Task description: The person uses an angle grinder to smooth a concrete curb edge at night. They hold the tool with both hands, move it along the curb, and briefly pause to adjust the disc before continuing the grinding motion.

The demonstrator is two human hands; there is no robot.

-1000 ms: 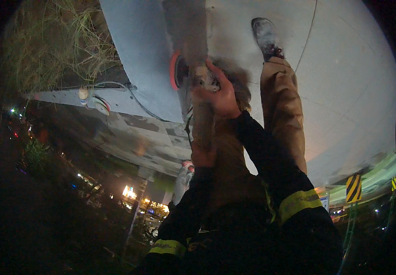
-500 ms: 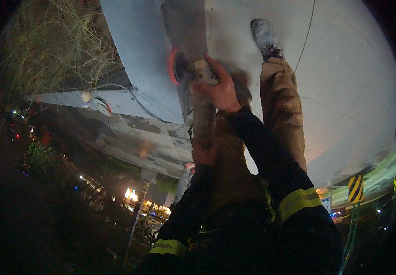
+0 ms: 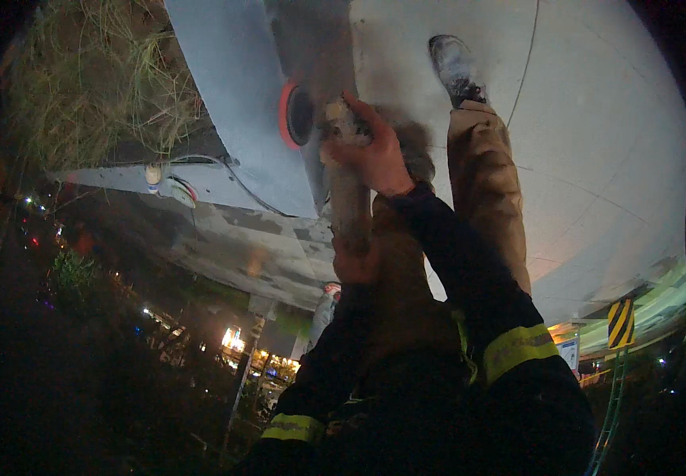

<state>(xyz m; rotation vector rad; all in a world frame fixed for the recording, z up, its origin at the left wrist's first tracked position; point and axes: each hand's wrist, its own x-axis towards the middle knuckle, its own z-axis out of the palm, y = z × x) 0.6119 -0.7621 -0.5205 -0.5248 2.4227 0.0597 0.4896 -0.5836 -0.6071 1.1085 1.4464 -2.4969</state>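
Note:
Both my hands are on a dusty angle grinder (image 3: 349, 202). My right hand (image 3: 375, 159) is closed around its front end, near the head. Lower down, my left hand (image 3: 356, 264) wraps the rear of the body, partly in shadow. A red-rimmed dark disc (image 3: 298, 115) sticks out on the grinder's left side, tilted on edge against the side face of a pale grey concrete ledge (image 3: 236, 87). Whether its rim touches the concrete I cannot tell. Dust blurs the dark strip beside the disc.
My shoe (image 3: 454, 67) rests on the wide pale concrete surface (image 3: 589, 143) at right. A cable (image 3: 256, 194) runs along the ledge by a small bottle (image 3: 153, 178) and a round disc (image 3: 182, 191). Dry grass (image 3: 113, 87) lies far left; a striped sign (image 3: 620, 324) stands right.
The grinder's head and red-rimmed disc have shifted slightly left, and more of the disc's dark face shows. My hands keep their hold.

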